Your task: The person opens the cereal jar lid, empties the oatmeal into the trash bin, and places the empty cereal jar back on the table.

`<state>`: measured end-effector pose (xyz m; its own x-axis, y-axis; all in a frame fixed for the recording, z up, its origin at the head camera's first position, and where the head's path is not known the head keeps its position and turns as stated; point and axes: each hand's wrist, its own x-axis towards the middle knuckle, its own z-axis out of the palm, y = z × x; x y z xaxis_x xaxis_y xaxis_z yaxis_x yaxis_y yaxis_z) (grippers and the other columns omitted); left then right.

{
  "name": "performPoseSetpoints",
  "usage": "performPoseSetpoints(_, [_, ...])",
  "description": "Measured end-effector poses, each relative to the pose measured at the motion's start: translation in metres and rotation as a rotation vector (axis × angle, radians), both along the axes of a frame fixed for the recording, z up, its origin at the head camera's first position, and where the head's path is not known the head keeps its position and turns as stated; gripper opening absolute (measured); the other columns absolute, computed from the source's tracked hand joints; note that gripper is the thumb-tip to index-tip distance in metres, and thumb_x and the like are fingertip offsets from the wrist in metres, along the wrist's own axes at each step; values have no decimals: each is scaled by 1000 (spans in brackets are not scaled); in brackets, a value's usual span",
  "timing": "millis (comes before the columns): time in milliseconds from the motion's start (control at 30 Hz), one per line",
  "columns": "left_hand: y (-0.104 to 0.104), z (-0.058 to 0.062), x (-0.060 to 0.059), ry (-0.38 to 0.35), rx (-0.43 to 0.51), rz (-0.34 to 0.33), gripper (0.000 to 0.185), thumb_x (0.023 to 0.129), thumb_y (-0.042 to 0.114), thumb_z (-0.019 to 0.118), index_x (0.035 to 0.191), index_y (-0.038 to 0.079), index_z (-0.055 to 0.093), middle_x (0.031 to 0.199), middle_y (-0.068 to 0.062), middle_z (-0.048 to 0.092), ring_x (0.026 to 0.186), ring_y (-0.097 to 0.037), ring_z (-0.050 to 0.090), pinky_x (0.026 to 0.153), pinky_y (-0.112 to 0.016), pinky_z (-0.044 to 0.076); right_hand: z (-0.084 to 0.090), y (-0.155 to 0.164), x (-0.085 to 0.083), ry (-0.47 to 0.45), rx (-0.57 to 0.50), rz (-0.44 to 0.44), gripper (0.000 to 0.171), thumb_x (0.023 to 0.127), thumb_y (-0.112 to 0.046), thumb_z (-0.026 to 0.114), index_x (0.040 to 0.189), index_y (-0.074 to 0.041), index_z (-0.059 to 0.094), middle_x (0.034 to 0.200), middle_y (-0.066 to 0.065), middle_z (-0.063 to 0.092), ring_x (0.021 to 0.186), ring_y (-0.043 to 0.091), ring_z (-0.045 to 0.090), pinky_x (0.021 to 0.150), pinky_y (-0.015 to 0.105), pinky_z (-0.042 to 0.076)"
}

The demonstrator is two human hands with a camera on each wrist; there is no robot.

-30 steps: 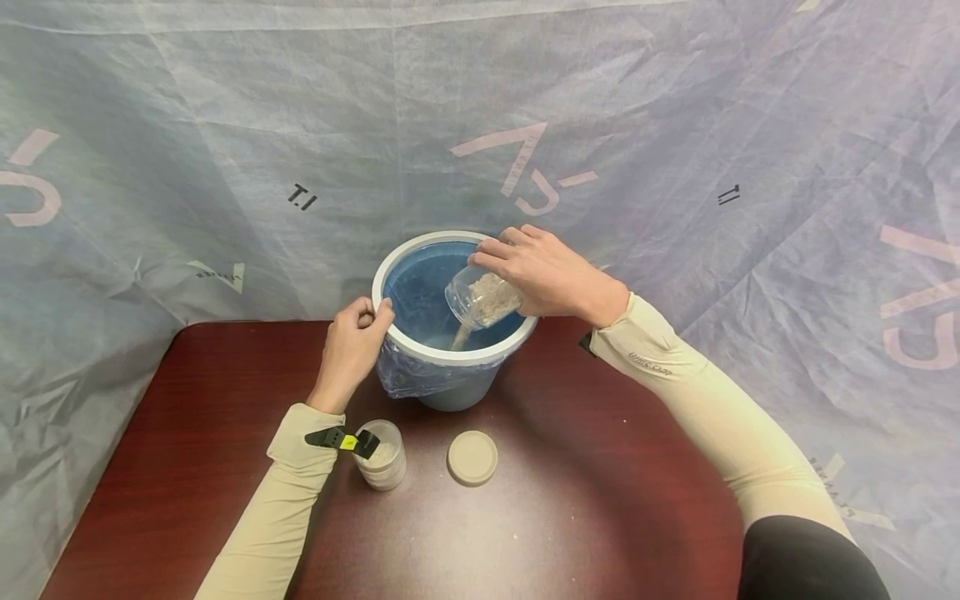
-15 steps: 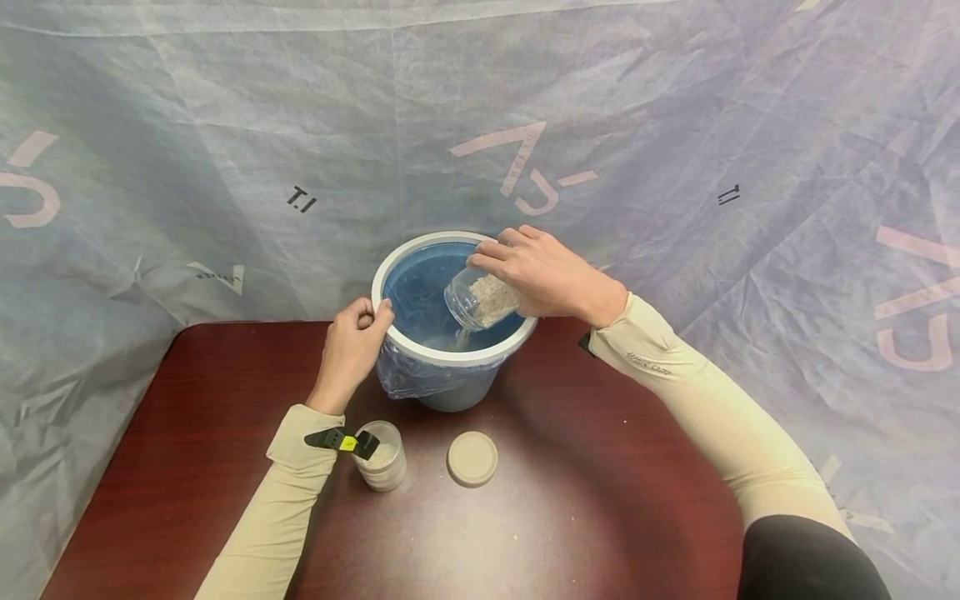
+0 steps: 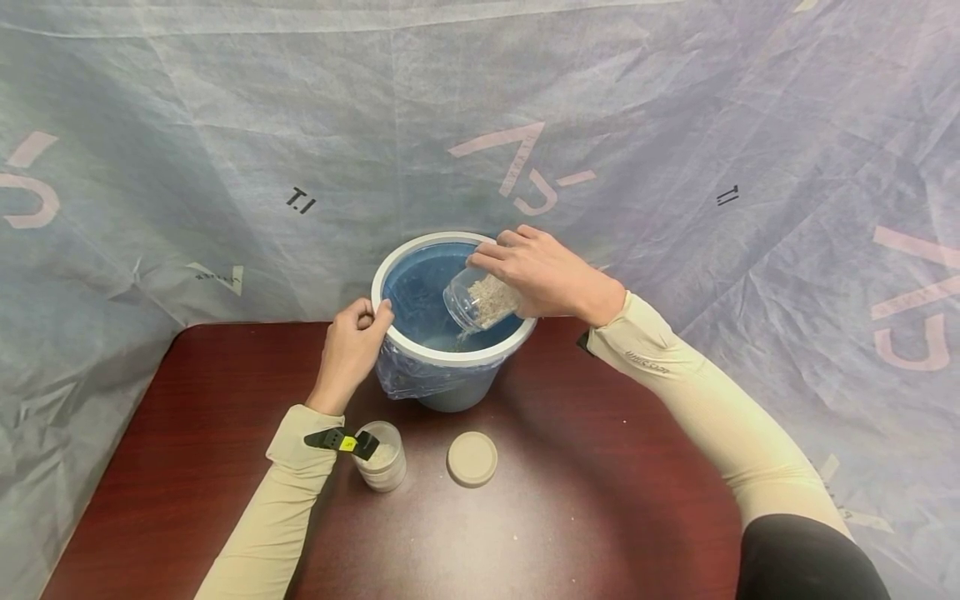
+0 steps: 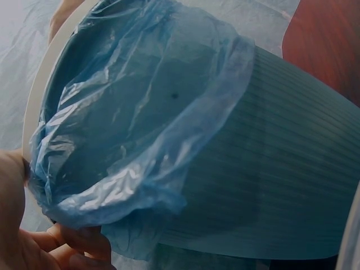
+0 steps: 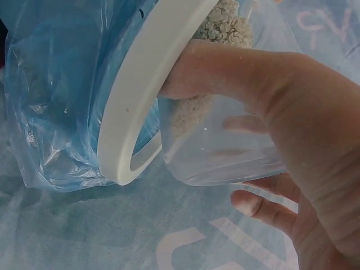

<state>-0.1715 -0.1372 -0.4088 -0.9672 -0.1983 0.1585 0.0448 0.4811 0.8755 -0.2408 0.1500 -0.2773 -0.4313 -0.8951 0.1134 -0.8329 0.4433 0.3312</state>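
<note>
A grey bin (image 3: 457, 392) with a white rim (image 3: 420, 350) and a blue plastic liner (image 4: 140, 112) stands at the far edge of the dark red table (image 3: 562, 500). My right hand (image 3: 543, 271) grips a clear jar (image 3: 480, 302) tipped mouth-down over the bin, with pale grainy stuff (image 5: 222, 22) in it and a thin trickle falling. In the right wrist view the fingers wrap the clear jar (image 5: 225, 140) beside the white rim (image 5: 146, 90). My left hand (image 3: 351, 346) pinches the bin's rim and liner at its left side.
A second clear jar (image 3: 382, 457) with a little pale stuff stands near my left wrist, and a round beige lid (image 3: 472, 457) lies flat beside it. Pale crumbs dot the table. Grey-blue sheeting (image 3: 225, 125) hangs close behind and around the table.
The jar has tipped a little further and the falling stream has thinned to a trickle. Both hands have stayed where they were.
</note>
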Motion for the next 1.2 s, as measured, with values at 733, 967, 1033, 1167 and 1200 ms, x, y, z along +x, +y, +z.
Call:
performPoseSetpoints(733, [0,0,0,7,-5,-8,39,105,45,60,83,15,53,62,7,36,62,-23,41,60,-39,30,6,-1,-2,-49,58,-69,81,72,-21,83,147,-7,56,141,9,65,108,36,60,97,46,45])
performPoseSetpoints(967, [0,0,0,4,-6,-7,42,105,49,59,83,14,53,62,7,36,62,-23,41,60,-39,30,7,-1,-3,-69,53,-59,82,70,-22,88,146,-9,58,136,7,65,107,36,59,96,46,45])
performPoseSetpoints(1033, [0,0,-1,5,-3,-6,40,105,48,60,83,14,54,62,7,36,62,-23,41,60,-39,30,7,-1,-3,-70,54,-56,81,70,-22,87,145,-10,58,136,7,65,108,35,59,96,46,45])
performPoseSetpoints(1167, [1,0,-2,5,-3,-6,39,105,46,60,83,14,54,62,7,37,62,-23,41,60,-39,30,7,-1,-3,-69,50,-51,79,71,-20,86,145,-10,58,136,6,65,108,35,59,96,46,45])
performPoseSetpoints(1200, [1,0,-2,4,-4,-7,39,105,47,60,83,15,54,62,7,37,62,-23,42,60,-39,30,7,-1,-3,-68,50,-50,79,71,-19,86,144,-11,59,135,6,65,108,35,59,96,46,45])
